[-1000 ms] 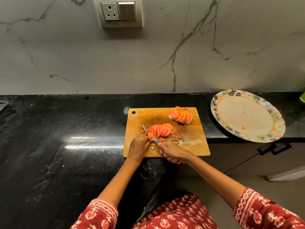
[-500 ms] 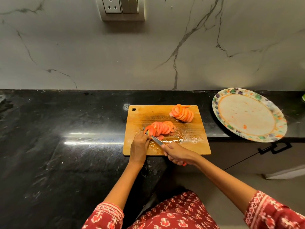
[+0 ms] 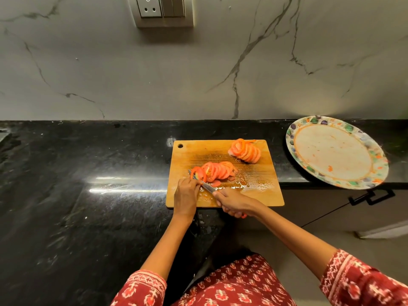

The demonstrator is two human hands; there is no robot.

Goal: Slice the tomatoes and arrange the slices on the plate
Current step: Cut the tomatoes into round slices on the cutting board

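A wooden cutting board [image 3: 262, 191] lies on the black counter. A fanned row of tomato slices [image 3: 218, 171] sits at its middle, and a second sliced tomato [image 3: 245, 151] rests near the far right corner. My left hand [image 3: 186, 195] pinches the last tomato end piece [image 3: 198, 173] at the row's left. My right hand [image 3: 234, 203] grips the knife [image 3: 206, 185], whose blade cuts through that end piece. The patterned plate [image 3: 293, 138] lies to the right, holding only juice smears.
The plate overhangs the counter's front edge at the right. Below it are cabinet fronts with a black handle [image 3: 373, 197]. A marble wall with a socket panel [image 3: 164, 11] rises behind the counter. Tomato juice wets the board near my hands.
The view has tilted slightly downward. My hands stay in place at the row's left end, with the knife blade working through the end piece.
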